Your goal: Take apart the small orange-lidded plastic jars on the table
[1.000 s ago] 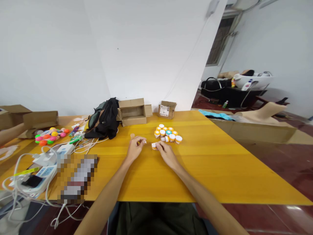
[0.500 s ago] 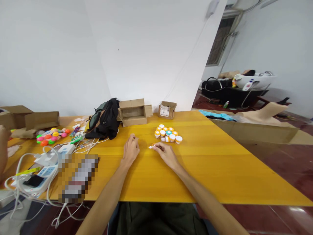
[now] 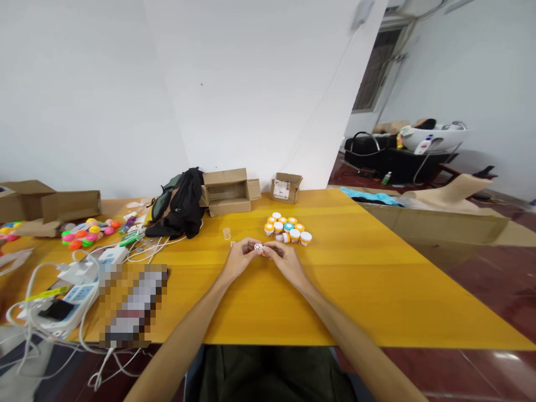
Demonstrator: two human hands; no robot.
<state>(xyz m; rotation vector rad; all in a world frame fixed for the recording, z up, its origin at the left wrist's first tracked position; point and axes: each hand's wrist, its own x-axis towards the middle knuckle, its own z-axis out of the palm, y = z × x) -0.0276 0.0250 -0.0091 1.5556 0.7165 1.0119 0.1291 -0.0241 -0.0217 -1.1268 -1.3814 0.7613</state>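
My left hand and my right hand meet over the middle of the yellow table. Together they pinch a small white-lidded jar between their fingertips. Just beyond the hands sits a cluster of several small jars with orange, white and blue lids. A small clear cup stands alone on the table to the left of that cluster, a little past my left hand.
Two open cardboard boxes and a black bag lie at the table's far edge. Coloured round containers, power strips and tangled white cables fill the left side. Floor cardboard lies to the right.
My left hand has come back from the clear cup's spot to meet my right hand at the small jar. The cup now stands free on the table.
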